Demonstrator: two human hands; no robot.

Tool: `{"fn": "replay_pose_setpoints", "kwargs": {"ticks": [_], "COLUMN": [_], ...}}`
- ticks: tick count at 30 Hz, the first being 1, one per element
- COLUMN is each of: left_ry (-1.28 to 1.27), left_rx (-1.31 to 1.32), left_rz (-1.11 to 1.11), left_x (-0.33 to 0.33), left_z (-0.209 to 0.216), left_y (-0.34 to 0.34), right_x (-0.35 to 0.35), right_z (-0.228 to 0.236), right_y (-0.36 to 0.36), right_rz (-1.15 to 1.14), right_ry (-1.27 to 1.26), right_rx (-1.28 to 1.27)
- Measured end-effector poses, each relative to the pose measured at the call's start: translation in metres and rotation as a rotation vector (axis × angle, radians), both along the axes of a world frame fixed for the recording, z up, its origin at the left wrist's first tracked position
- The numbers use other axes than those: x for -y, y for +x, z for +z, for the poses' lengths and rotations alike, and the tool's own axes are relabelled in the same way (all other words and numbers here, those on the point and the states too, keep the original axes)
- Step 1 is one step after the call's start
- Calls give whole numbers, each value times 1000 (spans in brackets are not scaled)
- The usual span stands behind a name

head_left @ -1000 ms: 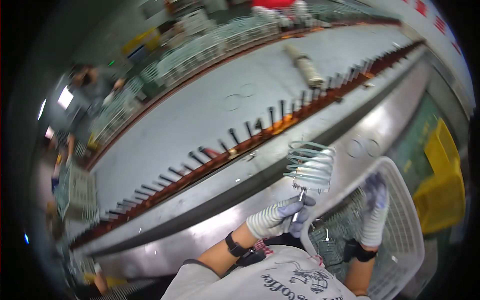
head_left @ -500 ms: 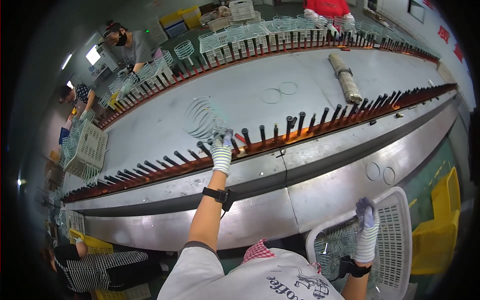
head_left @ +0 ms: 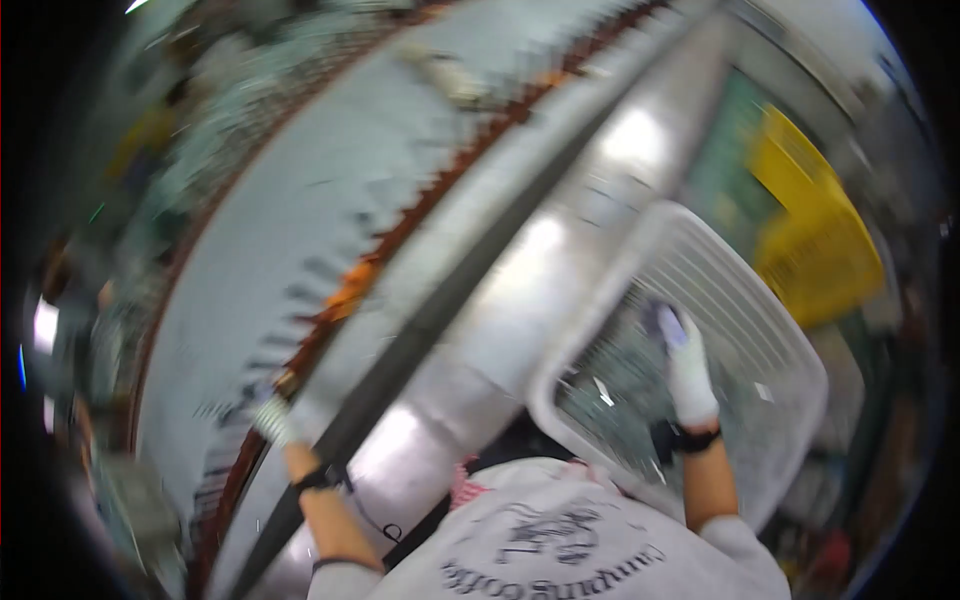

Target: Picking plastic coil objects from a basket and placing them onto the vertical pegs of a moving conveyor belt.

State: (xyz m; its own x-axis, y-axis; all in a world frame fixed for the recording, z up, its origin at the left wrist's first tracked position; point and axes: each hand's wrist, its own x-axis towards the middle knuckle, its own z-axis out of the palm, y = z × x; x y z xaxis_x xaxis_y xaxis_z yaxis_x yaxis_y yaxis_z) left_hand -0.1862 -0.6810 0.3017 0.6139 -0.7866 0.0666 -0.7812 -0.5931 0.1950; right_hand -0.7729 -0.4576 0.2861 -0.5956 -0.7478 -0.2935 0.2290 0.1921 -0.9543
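The whole picture is smeared by motion. My left hand (head_left: pixel 273 418), in a striped knit glove, is beside the row of dark upright rods (head_left: pixel 325 270) on the near edge of the grey table. Its fingers are too blurred to show whether they hold anything. My right hand (head_left: pixel 688 365), gloved in white with lilac fingertips, reaches into a white plastic basket (head_left: pixel 690 225). Beneath it lies a tangle of thin greenish wire rings (head_left: pixel 600 385). Whether those fingers grip a ring cannot be made out.
A rusty rail with an orange glow (head_left: pixel 350 290) carries the rods. A shiny metal ledge (head_left: pixel 520 270) runs between table and basket. Yellow crates (head_left: pixel 820 235) stand beyond the basket. A wrapped pale bundle (head_left: pixel 447 75) lies on the tabletop.
The view has swung to the right, toward the basket. My right hand has moved from the basket's rim side down over the rings. The ring cluster by my left hand is no longer discernible.
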Motion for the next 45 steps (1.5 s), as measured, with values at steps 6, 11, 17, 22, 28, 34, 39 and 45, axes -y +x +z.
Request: {"fn": "replay_pose_setpoints", "kwargs": {"ticks": [6, 11, 17, 22, 28, 34, 39, 45], "left_ry": [-297, 246, 755, 1054, 1022, 1059, 1121, 1093], "left_rx": [-716, -1163, -1354, -1267, -1296, -1232, -1202, -1218], "left_rz": [-302, -660, -745, -807, -700, -662, -663, -663], "left_x": [-52, -92, -127, -153, -164, -180, -197, -199], "left_z": [-58, -36, -23, -48, -62, -77, -76, -87], "left_y": [-122, -286, -409, -458, -483, -488, -501, -503], "right_x": [-75, -181, -133, -108, -107, -89, -49, -174], "right_z": [-86, -206, -275, -322, -332, -326, -322, -246], "right_y": [-137, -114, -72, -97, -172, -208, -217, -210], "right_rz": [-404, -380, 147, -285, -496, -152, -362, -256], "right_ry": [166, 459, 759, 931, 857, 676, 615, 1096], "right_rx": [47, 94, -156, -118, -328, -522, -481, -752]}}
